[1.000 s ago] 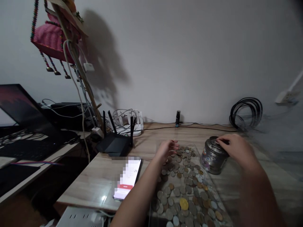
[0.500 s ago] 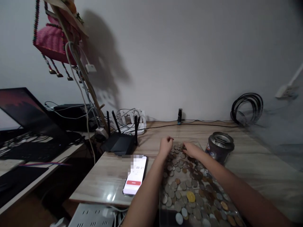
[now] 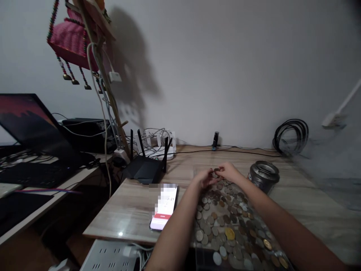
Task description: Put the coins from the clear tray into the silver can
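Note:
Many coins (image 3: pixel 216 231), mostly silver with some copper-coloured ones, lie spread over a clear flat tray or sheet (image 3: pixel 200 171) in front of me. A large gold coin (image 3: pixel 229 233) stands out among them. At the far end, my left hand (image 3: pixel 207 179) is curved with thumb and fingers apart, close to a few coins. Facing it, my right hand (image 3: pixel 228 172) has its fingertips drawn together on a coin (image 3: pixel 216 174) between the two hands. The fingertips are small and dim here.
A dark metal can (image 3: pixel 264 175) stands right of my right forearm. Left of the coins lie a lit phone (image 3: pixel 164 207) and a black router (image 3: pixel 145 169). A small dark bottle (image 3: pixel 215 140) and coiled black cable (image 3: pixel 290 136) sit by the wall. A laptop (image 3: pixel 36 135) is far left.
My left hand has turned inward and opened from a curled shape. My right hand has moved slightly up, and the hands are closer together. The whole view has shifted a little.

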